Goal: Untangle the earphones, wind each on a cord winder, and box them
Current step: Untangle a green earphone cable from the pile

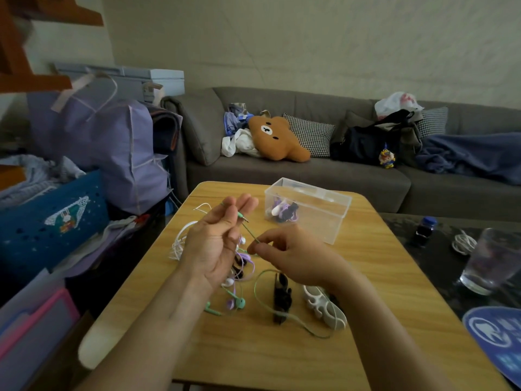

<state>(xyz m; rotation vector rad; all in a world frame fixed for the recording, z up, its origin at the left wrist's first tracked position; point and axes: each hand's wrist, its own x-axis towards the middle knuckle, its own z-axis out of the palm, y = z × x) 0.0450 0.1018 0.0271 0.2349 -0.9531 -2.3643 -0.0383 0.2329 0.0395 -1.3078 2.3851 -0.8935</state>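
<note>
- Wooden table (380, 277): light grain, rounded corners, a seam running across near the far edge.
- Left hand (217, 244) raised palm-up above the table's middle, fingers nearly straight and close together, with the green earphone cord (248, 231) passing between them and its metal jack plug (243, 216) poking out beside the fingertips.
- Right hand (293, 255) just beside it, thumb and forefinger pinching the same green cord, remaining fingers curled loosely.
- Green cord trailing down in one wide loop over the table's near middle; two mint green earbuds (239, 302) lying near the left wrist.
- Purple earphones (248, 262) tangled under the hands, cord thin and glossy; one purple earbud touching a green one.
- White earphone cord (180, 241) bunched in loops toward the table's left edge.
- Two loose cord winders on the near middle: one black cord winder (281, 297), one white cord winder (324, 306), both flat plastic with notched, fishbone-like edges, lying side by side.
- Clear plastic box (332, 218), rectangular and lidless, near the far right corner; inside, one wound bundle (283, 211) of purple and white cord with a dark piece among it, pushed to the box's left end.
- Drinking glass (490, 261), clear and ribbed, on the dark side table to the right.
</note>
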